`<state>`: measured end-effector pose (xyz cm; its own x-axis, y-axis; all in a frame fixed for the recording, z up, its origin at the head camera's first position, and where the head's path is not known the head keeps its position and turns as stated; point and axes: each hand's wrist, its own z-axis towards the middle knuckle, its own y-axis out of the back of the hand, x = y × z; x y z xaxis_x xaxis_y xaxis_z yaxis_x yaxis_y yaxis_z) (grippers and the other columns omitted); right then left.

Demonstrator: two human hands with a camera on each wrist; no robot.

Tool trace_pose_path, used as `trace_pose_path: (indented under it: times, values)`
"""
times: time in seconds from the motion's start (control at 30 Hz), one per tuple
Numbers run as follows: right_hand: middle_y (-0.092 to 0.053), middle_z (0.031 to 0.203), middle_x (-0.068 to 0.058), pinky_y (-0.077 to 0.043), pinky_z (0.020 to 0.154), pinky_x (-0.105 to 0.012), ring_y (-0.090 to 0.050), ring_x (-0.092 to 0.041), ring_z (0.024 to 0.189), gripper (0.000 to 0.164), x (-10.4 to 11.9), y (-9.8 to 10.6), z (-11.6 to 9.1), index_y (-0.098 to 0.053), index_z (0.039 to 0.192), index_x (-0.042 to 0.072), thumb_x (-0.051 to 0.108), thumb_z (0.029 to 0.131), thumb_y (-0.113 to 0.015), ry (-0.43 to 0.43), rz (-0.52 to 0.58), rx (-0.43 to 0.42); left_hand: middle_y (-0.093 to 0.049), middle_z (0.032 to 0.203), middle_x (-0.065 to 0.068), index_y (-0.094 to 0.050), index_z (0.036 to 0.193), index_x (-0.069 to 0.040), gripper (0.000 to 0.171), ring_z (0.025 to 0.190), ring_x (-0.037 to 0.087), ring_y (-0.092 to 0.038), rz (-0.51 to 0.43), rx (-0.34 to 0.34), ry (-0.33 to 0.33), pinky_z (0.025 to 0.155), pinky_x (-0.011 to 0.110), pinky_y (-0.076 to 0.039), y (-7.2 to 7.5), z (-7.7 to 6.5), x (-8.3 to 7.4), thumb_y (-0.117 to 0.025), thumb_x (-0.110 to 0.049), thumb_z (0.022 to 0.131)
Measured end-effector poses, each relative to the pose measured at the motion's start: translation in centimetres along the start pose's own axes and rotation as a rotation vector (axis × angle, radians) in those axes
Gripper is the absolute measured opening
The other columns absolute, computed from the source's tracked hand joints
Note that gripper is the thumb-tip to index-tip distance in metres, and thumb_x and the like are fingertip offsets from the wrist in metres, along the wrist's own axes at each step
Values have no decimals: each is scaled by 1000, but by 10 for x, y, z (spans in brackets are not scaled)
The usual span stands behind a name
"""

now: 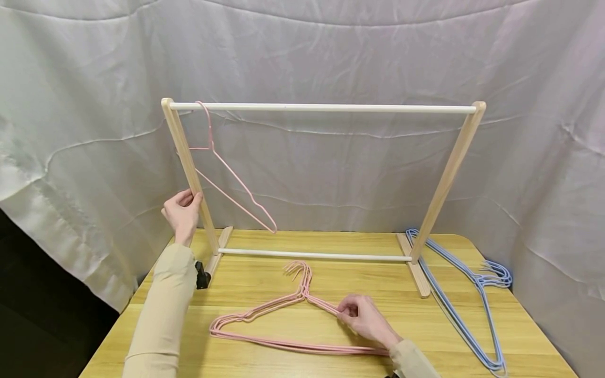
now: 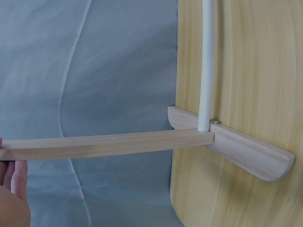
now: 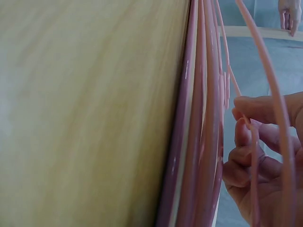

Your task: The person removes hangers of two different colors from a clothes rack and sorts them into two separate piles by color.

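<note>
My left hand (image 1: 183, 214) grips the left wooden upright (image 1: 181, 137) of a small clothes rack, around mid-height. In the left wrist view, the fingers of that hand (image 2: 14, 194) show at the left edge against the upright. My right hand (image 1: 368, 318) pinches the right shoulder of a pink clothes hanger (image 3: 254, 175) at the stack of pink hangers (image 1: 293, 345). Thumb and fingertips meet around its thin wire in the right wrist view. Another pink hanger (image 1: 210, 134) hangs by its hook near the left end of the white top rail (image 1: 321, 107).
Several blue hangers (image 1: 487, 315) lie stacked on the right of the wooden table (image 1: 264, 362), partly behind the right upright (image 1: 446, 181). A white lower rail (image 1: 312, 255) joins the rack's feet. Grey curtain (image 1: 331, 173) surrounds the table's back and sides.
</note>
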<state>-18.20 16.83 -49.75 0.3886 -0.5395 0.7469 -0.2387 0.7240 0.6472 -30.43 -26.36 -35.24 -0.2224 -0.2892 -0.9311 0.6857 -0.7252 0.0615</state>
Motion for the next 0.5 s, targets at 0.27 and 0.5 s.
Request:
trace_pose_path:
  times: [0.27, 0.5]
  values:
    - [-61, 69, 5, -41, 54, -17, -46, 4, 58, 6, -2, -1, 0, -70, 82, 8, 5, 86, -73, -50, -31, 13, -69, 114, 24, -73, 116, 2, 31, 72, -21, -55, 6, -3, 2, 114, 26, -25, 0, 0, 0, -74, -13, 89]
    - [-60, 68, 7, -40, 54, -17, -45, 4, 58, 9, -5, -3, 1, -70, 80, 10, 5, 85, -74, -52, -49, 11, -69, 115, 23, -74, 116, 1, 31, 74, -20, -55, 10, -3, 8, 108, 19, -30, 0, -1, 0, -74, -15, 90]
